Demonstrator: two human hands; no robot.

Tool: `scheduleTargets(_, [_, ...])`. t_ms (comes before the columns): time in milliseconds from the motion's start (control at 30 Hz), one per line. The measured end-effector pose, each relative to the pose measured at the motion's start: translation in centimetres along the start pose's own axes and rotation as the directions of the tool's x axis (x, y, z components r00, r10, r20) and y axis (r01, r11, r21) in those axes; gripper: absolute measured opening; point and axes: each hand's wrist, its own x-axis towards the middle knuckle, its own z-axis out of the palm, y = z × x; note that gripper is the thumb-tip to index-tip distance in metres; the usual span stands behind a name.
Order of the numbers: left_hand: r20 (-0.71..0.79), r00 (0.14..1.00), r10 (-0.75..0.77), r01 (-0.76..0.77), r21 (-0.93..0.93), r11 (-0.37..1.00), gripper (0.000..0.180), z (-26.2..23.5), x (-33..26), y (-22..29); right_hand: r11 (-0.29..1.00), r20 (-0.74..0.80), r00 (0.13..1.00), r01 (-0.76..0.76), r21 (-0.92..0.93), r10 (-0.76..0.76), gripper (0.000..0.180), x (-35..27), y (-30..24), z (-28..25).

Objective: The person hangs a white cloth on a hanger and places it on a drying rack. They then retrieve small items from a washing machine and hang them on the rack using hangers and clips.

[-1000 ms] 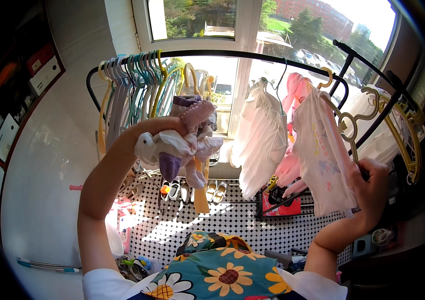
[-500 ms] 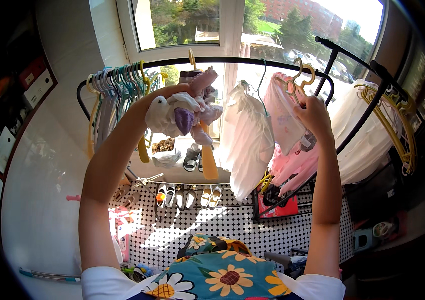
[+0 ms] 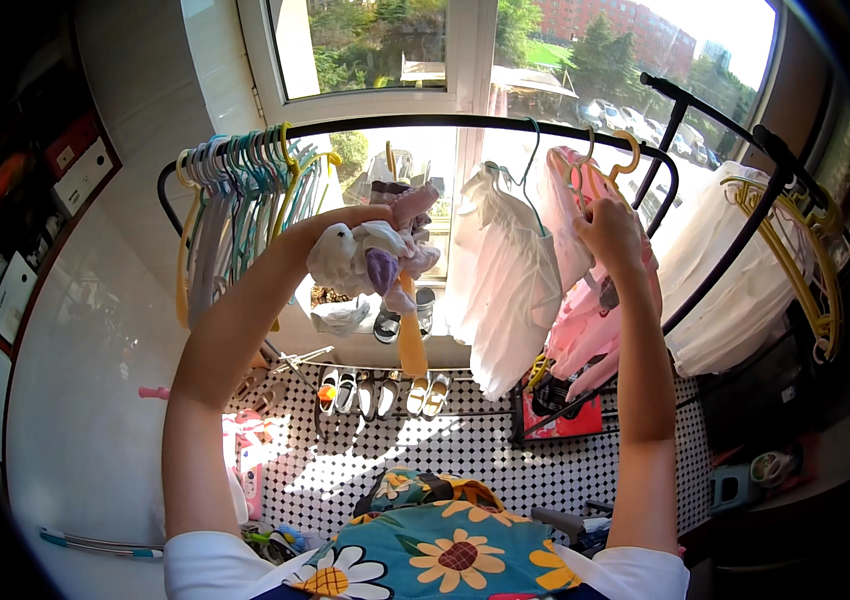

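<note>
My left hand (image 3: pixel 373 214), mostly hidden behind cloth, is closed around a bunch of small crumpled garments (image 3: pixel 360 258) in white, pink and purple, perhaps socks. A yellow hanger (image 3: pixel 412 345) hangs down with that bunch, its hook showing above. At the right end of the black rail, my right hand (image 3: pixel 610 238) grips a pale hanger (image 3: pixel 579 172) below its hook. Pink clothing (image 3: pixel 557 215) hangs beside and beneath those fingers. Between my hands, a white pleated garment (image 3: pixel 507 285) hangs from the rail on a green hanger (image 3: pixel 530 160).
The black rail (image 3: pixel 425 122) spans the window. Many hangers (image 3: pixel 245 180) crowd its left end. White tulle (image 3: pixel 735 290) and yellow hangers (image 3: pixel 800 260) hang at far right. Several shoes (image 3: pixel 385 395) line the tiled floor below, near a red box (image 3: pixel 565 418).
My right hand has shifted slightly left and down with the pale hanger. The bunch in my left hand has moved a little right and down.
</note>
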Motion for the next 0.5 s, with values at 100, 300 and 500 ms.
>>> scheduleTargets(100, [-0.045, 0.991, 0.127, -0.121, 0.127, 0.985, 0.031, -0.1, 0.8, -0.1, 0.997, 0.03, 0.999, -0.034, -0.071, 0.037, 0.028, -0.4, -1.0, -0.7])
scheduleTargets(300, [0.008, 0.988, 0.156, -0.156, 0.157, 0.975, 0.031, -0.4, 1.3, 1.9, 0.964, -0.381, 0.903, 0.249, 0.094, -0.196, 0.04, -3.0, -5.7, -3.2])
scheduleTargets(500, [0.061, 0.989, 0.138, -0.14, 0.035, 0.989, 0.031, -1.5, 2.5, 4.1, 0.909, 0.034, 0.98, 0.167, 0.383, -0.194, 0.032, -3.0, -13.0, -1.3])
